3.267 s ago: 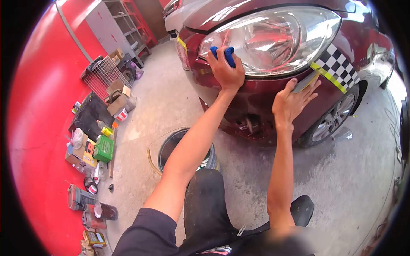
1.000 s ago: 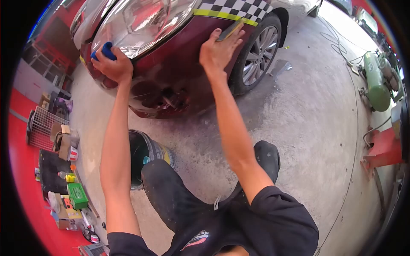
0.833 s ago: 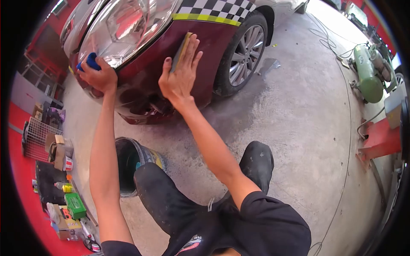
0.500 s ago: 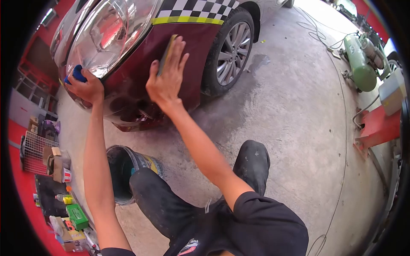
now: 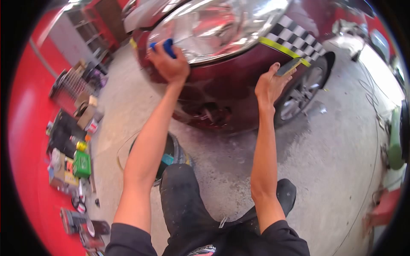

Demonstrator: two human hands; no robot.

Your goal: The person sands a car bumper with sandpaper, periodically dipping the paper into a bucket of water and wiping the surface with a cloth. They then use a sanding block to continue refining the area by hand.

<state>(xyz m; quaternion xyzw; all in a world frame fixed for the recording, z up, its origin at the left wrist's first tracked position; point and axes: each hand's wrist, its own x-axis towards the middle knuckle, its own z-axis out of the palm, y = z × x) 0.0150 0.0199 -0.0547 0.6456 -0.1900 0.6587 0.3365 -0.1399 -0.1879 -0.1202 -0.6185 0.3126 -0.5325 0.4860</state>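
Observation:
My left hand [image 5: 170,64] is closed around a bunched blue cloth [image 5: 169,48] at the lower corner of the clear headlight [image 5: 213,32]. My right hand [image 5: 271,85] grips a flat grey-and-yellow sanding block [image 5: 288,68] between thumb and fingers. That block is at the maroon fender, just below the checkered strip [image 5: 294,38] with its yellow-green edge. Both hands are at the front corner of the car, whose maroon bumper [image 5: 213,94] shows dull patches. Motion blur hides whether the block touches the paint.
A dark bucket [image 5: 173,149] with something teal inside stands by my left knee. The front wheel [image 5: 301,94] is right of my right hand. Boxes, a green carton [image 5: 82,163] and bottles line the red wall at left. A green tank [image 5: 396,141] and hoses are at right.
The view has swung left, so the car appears further right. My right hand has turned and moved nearer the checkered strip's lower end with the block. My left hand remains by the headlight corner.

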